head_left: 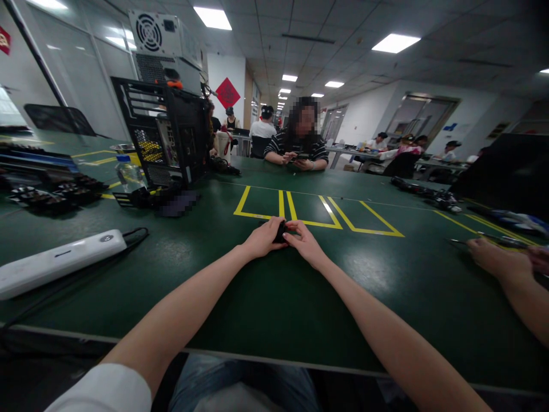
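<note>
My left hand and my right hand meet over the green table, just in front of the yellow taped boxes. Both hands pinch a small black object between their fingertips. Its shape is mostly hidden by the fingers. Both forearms stretch out from the near table edge.
A white power strip with a black cable lies at the left. An open black computer case and a water bottle stand behind it. Another person's hand rests at the right. A seated person faces me across the table.
</note>
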### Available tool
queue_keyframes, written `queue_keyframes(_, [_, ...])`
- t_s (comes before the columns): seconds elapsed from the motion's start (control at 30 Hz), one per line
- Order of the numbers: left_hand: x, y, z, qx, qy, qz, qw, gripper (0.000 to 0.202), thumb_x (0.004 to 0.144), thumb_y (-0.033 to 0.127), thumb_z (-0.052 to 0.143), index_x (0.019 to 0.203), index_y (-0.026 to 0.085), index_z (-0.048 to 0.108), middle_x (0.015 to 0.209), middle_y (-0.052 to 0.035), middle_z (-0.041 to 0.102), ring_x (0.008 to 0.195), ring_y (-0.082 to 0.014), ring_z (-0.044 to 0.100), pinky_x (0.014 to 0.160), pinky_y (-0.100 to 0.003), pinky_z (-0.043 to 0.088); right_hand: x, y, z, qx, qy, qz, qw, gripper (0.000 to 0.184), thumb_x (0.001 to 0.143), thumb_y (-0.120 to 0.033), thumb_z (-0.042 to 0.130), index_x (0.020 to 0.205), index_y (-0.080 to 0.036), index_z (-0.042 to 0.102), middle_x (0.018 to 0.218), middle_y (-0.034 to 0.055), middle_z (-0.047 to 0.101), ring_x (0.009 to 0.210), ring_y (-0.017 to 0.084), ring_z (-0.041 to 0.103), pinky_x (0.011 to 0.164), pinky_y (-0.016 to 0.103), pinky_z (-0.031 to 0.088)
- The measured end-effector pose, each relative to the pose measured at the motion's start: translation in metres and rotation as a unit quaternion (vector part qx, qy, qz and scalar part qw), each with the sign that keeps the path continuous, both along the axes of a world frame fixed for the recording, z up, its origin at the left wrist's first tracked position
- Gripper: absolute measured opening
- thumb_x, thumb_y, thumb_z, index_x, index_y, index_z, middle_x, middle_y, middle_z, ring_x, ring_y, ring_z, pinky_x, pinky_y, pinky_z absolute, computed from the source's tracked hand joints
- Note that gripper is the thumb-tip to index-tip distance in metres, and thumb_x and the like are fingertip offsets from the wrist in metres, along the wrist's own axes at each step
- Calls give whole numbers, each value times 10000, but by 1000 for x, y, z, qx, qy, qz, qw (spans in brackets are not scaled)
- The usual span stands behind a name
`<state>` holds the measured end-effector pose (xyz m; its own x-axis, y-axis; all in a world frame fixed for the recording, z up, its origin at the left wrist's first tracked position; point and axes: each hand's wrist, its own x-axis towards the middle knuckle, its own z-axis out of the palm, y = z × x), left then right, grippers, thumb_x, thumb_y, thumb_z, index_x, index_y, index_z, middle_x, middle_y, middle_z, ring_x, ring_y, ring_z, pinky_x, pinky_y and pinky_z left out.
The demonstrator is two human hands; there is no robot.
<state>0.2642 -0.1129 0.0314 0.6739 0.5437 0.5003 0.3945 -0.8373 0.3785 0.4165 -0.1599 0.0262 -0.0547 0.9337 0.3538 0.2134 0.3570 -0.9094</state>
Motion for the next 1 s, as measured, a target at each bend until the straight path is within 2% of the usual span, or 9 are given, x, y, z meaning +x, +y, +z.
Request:
queue_keyframes(0.1, [-1,0,1,-1,0,-3,1000,584,674,320,585,1151,199,270,1133,-96,415,995,-239,481,794,-396,422,1,0,0,-20,-1,10,1000,291,705,-272,528,986,-231,464,1010,24,486,956,161,487,833,354,421])
queue_keyframes(0.27, [-1,0,0,2,4,-2,1000,567,683,315,576,1149,195,273,1138,-98,413,989,-238,483,795,-394,421,1,0,-1,-12,30,34,999,282,671,-236,568,932,-231,460,1005,4,486,966,149,493,870,331,401])
queue_keyframes(0.5, [1,2,-3,-2,-6,0,1000,600,663,317,596,1151,198,269,1138,-95,410,1017,-238,466,824,-397,401,0,0,-2,-10,11,12,1000,196,711,-309,522,880,-225,468,937,3,500,796,118,526,750,299,454])
queue_keyframes(0.7, [0,1,-1,-4,-2,2,1000,598,664,315,596,1152,199,270,1136,-96,415,1010,-242,473,813,-400,412,1,0,1,8,-2,1,1000,256,708,-260,529,955,-229,472,1009,19,499,969,149,484,860,324,400])
queue_keyframes(0.83, [-2,1,-1,0,5,-2,1000,589,675,313,584,1157,201,264,1145,-96,409,998,-242,481,803,-399,418,2,-1,1,-29,6,28,999,293,709,-242,522,994,-225,456,1060,26,484,967,156,506,879,352,394])
queue_keyframes(1.0, [-2,3,-2,9,11,1,1000,623,658,264,600,1167,195,247,1158,-98,401,1000,-243,476,819,-392,410,1,-3,-3,-14,26,50,998,330,649,-135,555,942,-235,440,1055,6,469,996,150,497,892,334,390])
